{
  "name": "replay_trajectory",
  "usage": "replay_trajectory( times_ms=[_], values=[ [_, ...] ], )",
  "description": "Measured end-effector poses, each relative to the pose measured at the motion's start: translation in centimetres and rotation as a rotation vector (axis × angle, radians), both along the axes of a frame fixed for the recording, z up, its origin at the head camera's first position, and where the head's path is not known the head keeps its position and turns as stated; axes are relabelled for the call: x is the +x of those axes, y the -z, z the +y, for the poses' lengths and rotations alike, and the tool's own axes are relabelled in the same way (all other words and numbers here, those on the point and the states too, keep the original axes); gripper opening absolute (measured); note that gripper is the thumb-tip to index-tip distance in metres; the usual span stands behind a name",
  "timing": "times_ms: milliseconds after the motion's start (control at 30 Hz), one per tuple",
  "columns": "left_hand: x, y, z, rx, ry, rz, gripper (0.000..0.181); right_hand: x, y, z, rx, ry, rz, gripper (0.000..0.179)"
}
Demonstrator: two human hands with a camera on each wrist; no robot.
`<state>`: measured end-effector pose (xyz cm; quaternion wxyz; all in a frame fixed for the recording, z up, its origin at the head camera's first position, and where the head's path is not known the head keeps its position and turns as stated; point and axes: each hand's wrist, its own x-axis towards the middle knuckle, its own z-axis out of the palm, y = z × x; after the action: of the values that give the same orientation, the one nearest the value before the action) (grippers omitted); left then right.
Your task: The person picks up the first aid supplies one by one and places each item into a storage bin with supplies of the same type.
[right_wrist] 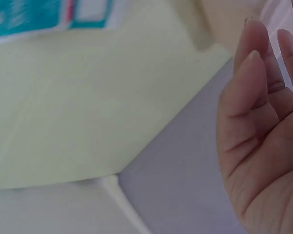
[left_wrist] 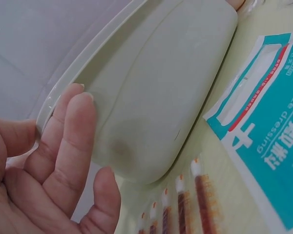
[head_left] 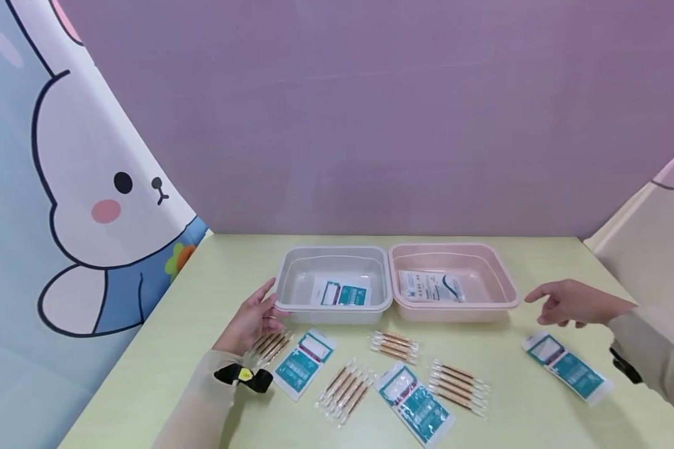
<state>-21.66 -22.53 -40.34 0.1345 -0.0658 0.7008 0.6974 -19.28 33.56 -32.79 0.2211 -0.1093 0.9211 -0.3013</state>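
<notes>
My left hand [head_left: 253,321] is at the left end of a pale grey plastic basin [head_left: 332,308], its fingers loosely extended at the rim; whether they press on it I cannot tell. A teal-and-white packet [head_left: 345,294] lies inside that basin. Beside it stands a pink basin [head_left: 457,306] holding a white packet with blue print [head_left: 431,285]. To the right of the pink basin hovers my right hand [head_left: 581,301], empty, index finger pointing toward the rim and the others loosely bent. Below it lies a teal gauze dressing packet [head_left: 567,366].
Two more gauze dressing packets, one left [head_left: 304,363] and one centre [head_left: 414,404], lie before the basins. Around them are several clear packs of brown-stemmed swabs, including a left pack [head_left: 345,393] and a right pack [head_left: 459,388]. A purple backdrop [head_left: 393,125] rises behind the table.
</notes>
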Motion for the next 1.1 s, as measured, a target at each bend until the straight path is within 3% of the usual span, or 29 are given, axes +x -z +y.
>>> replay_trajectory(
  times_ms=[367, 600, 733, 1100],
  values=[
    [0.5, 0.1, -1.2, 0.063, -0.003, -0.003, 0.053, 1.2, 1.1, 2.7, 0.057, 0.020, 0.025, 0.049],
    [0.4, 0.4, -1.0, 0.085, 0.024, -0.004, 0.053, 1.8, 2.8, 4.2, 0.043, 0.024, 0.026, 0.049],
    [0.3, 0.5, -0.8, 0.081, 0.000, -0.011, 0.053, 1.8, 4.0, 4.5, 0.033, 0.037, 0.013, 0.048],
    [0.1, 0.5, -0.4, 0.116, 0.035, -0.001, 0.052, 2.4, 6.8, 4.8, 0.174, 0.030, 0.075, 0.045]
  ],
)
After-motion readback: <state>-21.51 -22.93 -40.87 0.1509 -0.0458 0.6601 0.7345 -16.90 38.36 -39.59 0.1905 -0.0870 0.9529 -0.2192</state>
